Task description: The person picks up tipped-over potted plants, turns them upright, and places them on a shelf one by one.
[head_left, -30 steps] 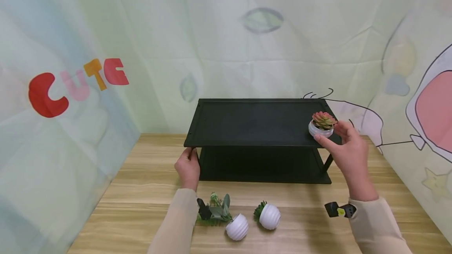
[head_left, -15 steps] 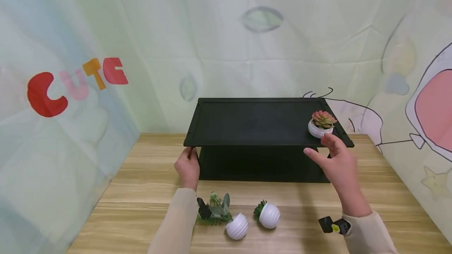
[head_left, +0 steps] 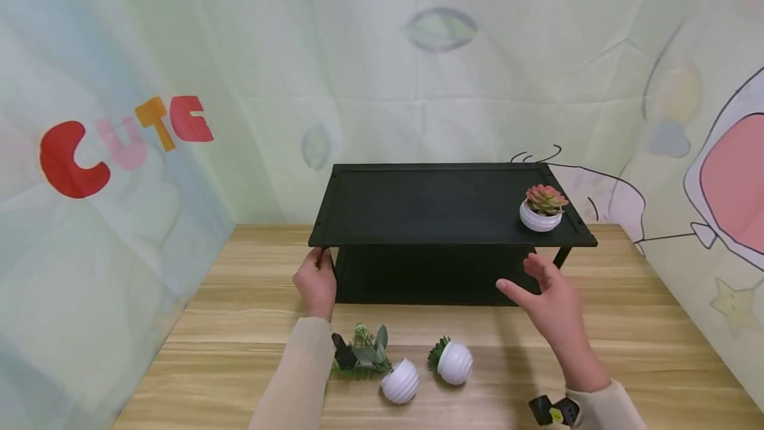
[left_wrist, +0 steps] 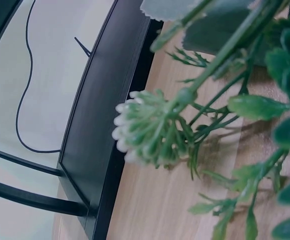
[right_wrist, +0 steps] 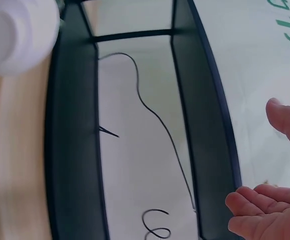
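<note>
A black two-tier shelf (head_left: 430,208) stands on the wooden table. At its front left leg, just under the top board, my left hand (head_left: 316,285) grips with curled fingers; some of them are hidden behind the leg. Near the right end of the top board sits a pink-and-green succulent in a white ribbed pot (head_left: 540,217), upright. My right hand (head_left: 554,304) hovers in front of the shelf's right side, below that pot, thumb and fingers spread and holding nothing. In the right wrist view, the fingertips (right_wrist: 247,205) overlap the shelf's edge.
Two white pots lie tipped on the table before the shelf: one with leafy sprigs (head_left: 400,381), beside my left sleeve, and one with a small green plant (head_left: 455,362). A printed cloth backdrop (head_left: 382,71) rises behind and on both sides.
My right hand has let go of the succulent pot, leaving it on the top board, and has drawn down, left and toward me. The left hand has kept its place at the leg.
</note>
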`<action>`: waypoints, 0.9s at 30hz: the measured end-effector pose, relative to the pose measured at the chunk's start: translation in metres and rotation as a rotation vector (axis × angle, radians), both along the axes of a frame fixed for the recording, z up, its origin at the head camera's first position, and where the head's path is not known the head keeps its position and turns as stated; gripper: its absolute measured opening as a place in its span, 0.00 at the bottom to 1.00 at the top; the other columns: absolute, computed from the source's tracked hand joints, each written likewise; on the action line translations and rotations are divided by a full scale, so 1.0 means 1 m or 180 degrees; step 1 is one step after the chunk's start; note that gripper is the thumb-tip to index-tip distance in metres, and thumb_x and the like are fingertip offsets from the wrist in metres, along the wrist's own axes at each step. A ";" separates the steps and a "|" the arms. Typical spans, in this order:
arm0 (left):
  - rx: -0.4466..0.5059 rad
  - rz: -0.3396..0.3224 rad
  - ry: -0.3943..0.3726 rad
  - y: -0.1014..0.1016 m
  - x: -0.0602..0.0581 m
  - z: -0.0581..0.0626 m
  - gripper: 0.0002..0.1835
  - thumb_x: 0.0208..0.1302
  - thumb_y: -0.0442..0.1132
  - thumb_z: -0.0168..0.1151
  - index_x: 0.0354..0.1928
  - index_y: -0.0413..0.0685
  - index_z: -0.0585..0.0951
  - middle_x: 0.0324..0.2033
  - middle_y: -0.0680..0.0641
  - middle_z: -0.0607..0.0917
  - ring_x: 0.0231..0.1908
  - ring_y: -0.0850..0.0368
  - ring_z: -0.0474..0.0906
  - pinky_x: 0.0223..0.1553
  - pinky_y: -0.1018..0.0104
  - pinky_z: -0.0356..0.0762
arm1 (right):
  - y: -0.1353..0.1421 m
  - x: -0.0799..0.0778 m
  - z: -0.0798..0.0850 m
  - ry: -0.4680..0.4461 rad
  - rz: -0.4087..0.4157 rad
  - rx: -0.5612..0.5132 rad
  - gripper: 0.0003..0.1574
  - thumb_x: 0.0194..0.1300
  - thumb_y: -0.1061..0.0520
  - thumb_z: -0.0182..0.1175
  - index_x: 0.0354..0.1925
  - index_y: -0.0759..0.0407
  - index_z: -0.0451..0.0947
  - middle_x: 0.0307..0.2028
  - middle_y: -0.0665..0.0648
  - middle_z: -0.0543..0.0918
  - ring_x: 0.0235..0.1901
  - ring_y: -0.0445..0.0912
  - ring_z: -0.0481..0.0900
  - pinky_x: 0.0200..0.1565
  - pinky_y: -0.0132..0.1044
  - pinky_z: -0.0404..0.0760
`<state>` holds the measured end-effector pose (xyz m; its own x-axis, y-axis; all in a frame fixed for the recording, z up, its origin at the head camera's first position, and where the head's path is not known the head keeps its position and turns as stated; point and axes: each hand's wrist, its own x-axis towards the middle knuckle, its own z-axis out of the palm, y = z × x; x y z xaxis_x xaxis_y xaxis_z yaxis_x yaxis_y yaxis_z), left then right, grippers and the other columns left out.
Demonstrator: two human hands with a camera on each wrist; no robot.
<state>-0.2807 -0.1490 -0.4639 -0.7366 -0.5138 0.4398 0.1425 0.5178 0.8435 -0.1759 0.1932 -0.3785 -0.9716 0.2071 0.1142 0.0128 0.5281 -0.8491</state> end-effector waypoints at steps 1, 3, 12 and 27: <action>-0.0011 0.0008 0.0004 0.000 0.000 0.000 0.09 0.63 0.36 0.58 0.37 0.37 0.84 0.34 0.38 0.86 0.36 0.43 0.82 0.36 0.49 0.77 | -0.002 0.001 -0.002 -0.0048 0.0028 0.0008 0.50 0.52 0.44 0.69 0.63 0.66 0.61 0.60 0.68 0.70 0.61 0.58 0.67 0.62 0.51 0.62; -0.0014 0.0016 0.0005 0.000 0.000 0.000 0.09 0.63 0.36 0.58 0.37 0.37 0.84 0.34 0.38 0.86 0.36 0.43 0.82 0.36 0.49 0.77 | -0.004 0.002 -0.006 -0.0139 0.0078 0.0014 0.51 0.51 0.42 0.68 0.64 0.66 0.60 0.60 0.68 0.70 0.61 0.58 0.66 0.62 0.51 0.61; -0.0015 0.0022 0.0023 0.000 -0.001 -0.001 0.09 0.63 0.35 0.58 0.36 0.36 0.83 0.34 0.38 0.86 0.36 0.42 0.82 0.37 0.49 0.76 | -0.015 0.007 -0.023 -0.0288 0.0237 0.0102 0.53 0.49 0.39 0.69 0.63 0.65 0.61 0.59 0.67 0.71 0.61 0.59 0.67 0.59 0.53 0.65; 0.0031 -0.0022 -0.0018 0.000 0.001 -0.001 0.10 0.64 0.36 0.58 0.39 0.37 0.84 0.36 0.38 0.86 0.38 0.44 0.82 0.38 0.49 0.77 | -0.035 0.018 -0.046 -0.0331 0.0406 0.0216 0.44 0.48 0.46 0.71 0.58 0.65 0.68 0.55 0.66 0.76 0.57 0.57 0.72 0.55 0.54 0.69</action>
